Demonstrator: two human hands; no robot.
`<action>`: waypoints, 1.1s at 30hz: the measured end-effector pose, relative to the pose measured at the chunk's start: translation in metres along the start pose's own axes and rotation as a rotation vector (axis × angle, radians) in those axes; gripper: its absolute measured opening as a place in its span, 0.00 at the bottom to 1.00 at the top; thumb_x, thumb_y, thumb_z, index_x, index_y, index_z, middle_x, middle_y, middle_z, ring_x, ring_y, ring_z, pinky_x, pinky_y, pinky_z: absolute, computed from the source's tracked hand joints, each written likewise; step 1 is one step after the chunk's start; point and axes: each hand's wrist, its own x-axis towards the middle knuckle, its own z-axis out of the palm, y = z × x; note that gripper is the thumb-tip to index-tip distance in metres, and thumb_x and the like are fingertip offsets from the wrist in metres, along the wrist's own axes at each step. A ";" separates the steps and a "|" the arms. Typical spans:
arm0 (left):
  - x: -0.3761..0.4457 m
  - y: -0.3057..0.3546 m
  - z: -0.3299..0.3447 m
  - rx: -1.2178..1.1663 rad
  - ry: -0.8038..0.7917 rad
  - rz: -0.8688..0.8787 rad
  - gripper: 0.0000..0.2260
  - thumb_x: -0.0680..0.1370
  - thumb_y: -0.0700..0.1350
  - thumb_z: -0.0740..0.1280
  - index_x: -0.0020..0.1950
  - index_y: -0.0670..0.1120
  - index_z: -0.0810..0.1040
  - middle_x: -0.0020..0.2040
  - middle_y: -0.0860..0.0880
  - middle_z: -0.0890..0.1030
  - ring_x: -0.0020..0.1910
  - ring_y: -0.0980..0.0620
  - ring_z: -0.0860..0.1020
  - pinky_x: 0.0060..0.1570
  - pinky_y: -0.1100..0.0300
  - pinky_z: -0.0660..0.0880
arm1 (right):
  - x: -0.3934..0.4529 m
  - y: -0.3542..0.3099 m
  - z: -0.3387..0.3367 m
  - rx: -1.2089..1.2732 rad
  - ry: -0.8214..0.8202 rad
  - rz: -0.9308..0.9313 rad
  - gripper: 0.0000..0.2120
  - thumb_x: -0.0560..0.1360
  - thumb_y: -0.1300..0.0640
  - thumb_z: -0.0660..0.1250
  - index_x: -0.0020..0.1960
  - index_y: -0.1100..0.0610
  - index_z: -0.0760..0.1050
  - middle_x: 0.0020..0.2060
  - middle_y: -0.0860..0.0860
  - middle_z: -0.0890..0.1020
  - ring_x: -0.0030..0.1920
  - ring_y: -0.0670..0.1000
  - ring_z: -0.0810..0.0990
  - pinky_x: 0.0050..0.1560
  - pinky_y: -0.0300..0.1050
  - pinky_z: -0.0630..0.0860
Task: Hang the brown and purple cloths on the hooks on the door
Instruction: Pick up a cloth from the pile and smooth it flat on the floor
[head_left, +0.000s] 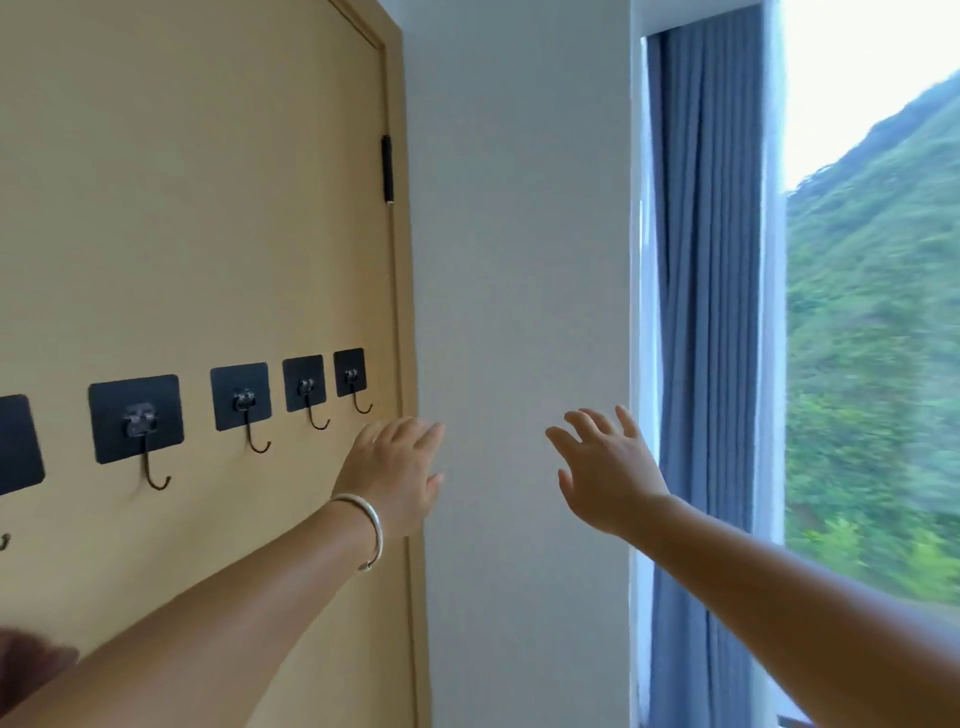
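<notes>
While both arms are reaching forward, the left hand (397, 467) is hovering at the door (208, 208) edge, fingers straight and loosely together, holding nothing; the right hand (605, 467) is spreading its fingers apart before the wall (519, 260). Bare hooks (241, 405) are lining the door at 9 o'clock; no cloths are showing

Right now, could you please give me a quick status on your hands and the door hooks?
Left hand open, empty, by the door edge. Right hand open, empty, before the wall. Hooks on door all bare; no cloths in view. Nothing blocking.
</notes>
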 end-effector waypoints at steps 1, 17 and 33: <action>0.004 0.009 0.002 -0.027 0.008 0.024 0.26 0.80 0.56 0.56 0.76 0.49 0.57 0.71 0.51 0.65 0.70 0.51 0.63 0.69 0.54 0.58 | -0.011 0.008 -0.006 -0.028 -0.021 0.035 0.23 0.78 0.47 0.58 0.72 0.48 0.63 0.72 0.52 0.65 0.74 0.53 0.58 0.74 0.61 0.46; 0.031 0.288 -0.059 -0.537 0.147 0.504 0.27 0.79 0.57 0.57 0.76 0.50 0.57 0.72 0.51 0.65 0.72 0.51 0.62 0.72 0.49 0.56 | -0.242 0.158 -0.178 -0.500 -0.248 0.590 0.28 0.77 0.45 0.61 0.75 0.47 0.59 0.74 0.52 0.62 0.75 0.54 0.58 0.73 0.63 0.49; -0.047 0.590 -0.246 -0.869 0.332 0.974 0.26 0.79 0.59 0.55 0.76 0.51 0.57 0.72 0.50 0.66 0.71 0.49 0.64 0.70 0.50 0.60 | -0.511 0.236 -0.395 -0.874 -0.320 1.068 0.24 0.79 0.48 0.59 0.73 0.48 0.63 0.73 0.52 0.66 0.75 0.54 0.59 0.73 0.64 0.49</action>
